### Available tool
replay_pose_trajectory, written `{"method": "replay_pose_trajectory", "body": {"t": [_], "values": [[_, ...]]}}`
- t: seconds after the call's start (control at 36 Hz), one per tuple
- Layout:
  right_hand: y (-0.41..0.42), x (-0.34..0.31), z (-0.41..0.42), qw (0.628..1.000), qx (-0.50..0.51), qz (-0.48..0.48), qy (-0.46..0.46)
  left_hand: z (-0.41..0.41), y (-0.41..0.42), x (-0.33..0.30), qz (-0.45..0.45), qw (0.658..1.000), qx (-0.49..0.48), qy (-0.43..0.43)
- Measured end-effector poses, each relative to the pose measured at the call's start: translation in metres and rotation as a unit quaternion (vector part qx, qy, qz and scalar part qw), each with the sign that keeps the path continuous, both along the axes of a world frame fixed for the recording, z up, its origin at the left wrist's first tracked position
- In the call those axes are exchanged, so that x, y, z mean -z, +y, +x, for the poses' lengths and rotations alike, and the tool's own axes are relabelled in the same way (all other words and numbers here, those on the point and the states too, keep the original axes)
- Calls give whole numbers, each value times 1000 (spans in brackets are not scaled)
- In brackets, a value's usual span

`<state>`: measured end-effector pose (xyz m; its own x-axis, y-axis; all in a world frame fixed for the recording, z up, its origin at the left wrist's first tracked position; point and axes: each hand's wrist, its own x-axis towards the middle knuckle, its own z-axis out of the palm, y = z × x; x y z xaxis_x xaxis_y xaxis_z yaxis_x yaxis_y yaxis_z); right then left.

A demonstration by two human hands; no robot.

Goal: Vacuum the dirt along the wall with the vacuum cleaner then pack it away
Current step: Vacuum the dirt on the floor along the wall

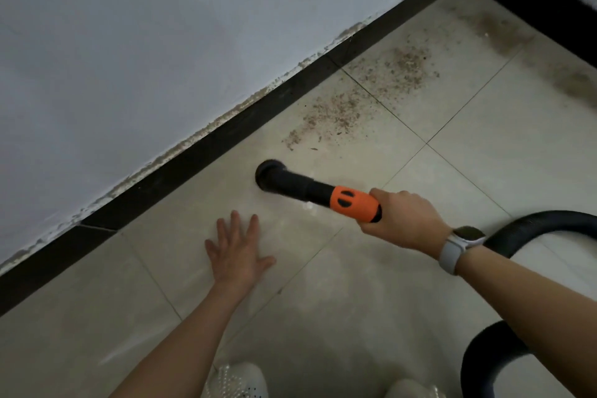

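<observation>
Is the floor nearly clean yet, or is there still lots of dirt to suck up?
Still lots to go. The tiles near the left hand look clean already. Right now the right hand holds the nozzle on the floor, just short of the dirt. More dirt patches lie further along the wall, and crumbs sit on the black skirting. The hose is still out, so packing away comes last.

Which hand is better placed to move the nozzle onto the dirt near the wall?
The right hand. It already grips the orange handle, and the nozzle sits on the floor just short of the dirt. The left hand lies flat on the tile, holding nothing.
</observation>
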<state>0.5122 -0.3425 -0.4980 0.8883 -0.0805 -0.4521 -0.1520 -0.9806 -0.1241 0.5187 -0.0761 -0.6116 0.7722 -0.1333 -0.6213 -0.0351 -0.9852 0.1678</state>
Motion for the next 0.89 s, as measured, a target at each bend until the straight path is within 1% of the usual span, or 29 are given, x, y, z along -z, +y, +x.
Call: {"method": "replay_pose_trajectory", "body": {"t": [0.03, 0.08, 0.17, 0.31, 0.39, 0.44, 0.53, 0.58, 0.64, 0.69, 0.75, 0.78, 0.89], "values": [[3, 2, -5, 1000, -21, -3, 9, 0, 0, 1, -2, 1000, -5, -2], [4, 6, -13, 999, -23, 3, 32, -1, -1, 1, -10, 1000, -16, -3], [-16, 12, -23, 998, 37, 19, 49, 1, -1, 2, -13, 1000, -29, -5], [-66, 9, -28, 989, 144, -2, 22, 3, -3, 2, 3, 999, -41, 3], [-83, 4, -29, 985, 170, -4, 17, 5, -7, 1, 4, 998, -58, 12], [-84, 2, -35, 989, 148, 2, 28, 6, -8, 1, 9, 998, -66, 11], [-74, 4, -47, 996, 67, 3, 58, 8, -10, -1, 15, 997, -71, 6], [-70, 7, -49, 997, 51, 0, 61, 7, -13, -4, 15, 997, -81, -1], [-70, 10, -44, 995, 84, 11, 54, 6, -20, -9, -2, 994, -101, -30], [-70, 11, -35, 991, 125, 29, 37, 6, -28, -16, -43, 988, -113, -94], [-67, 12, -25, 989, 141, 36, 22, 7, -38, -25, -91, 978, -121, -143], [-64, 12, -21, 990, 137, 37, 17, 8, -43, -32, -112, 974, -130, -146], [-39, 10, -9, 995, 91, 33, 2, 12, -60, -39, -160, 970, -151, -106]]}}
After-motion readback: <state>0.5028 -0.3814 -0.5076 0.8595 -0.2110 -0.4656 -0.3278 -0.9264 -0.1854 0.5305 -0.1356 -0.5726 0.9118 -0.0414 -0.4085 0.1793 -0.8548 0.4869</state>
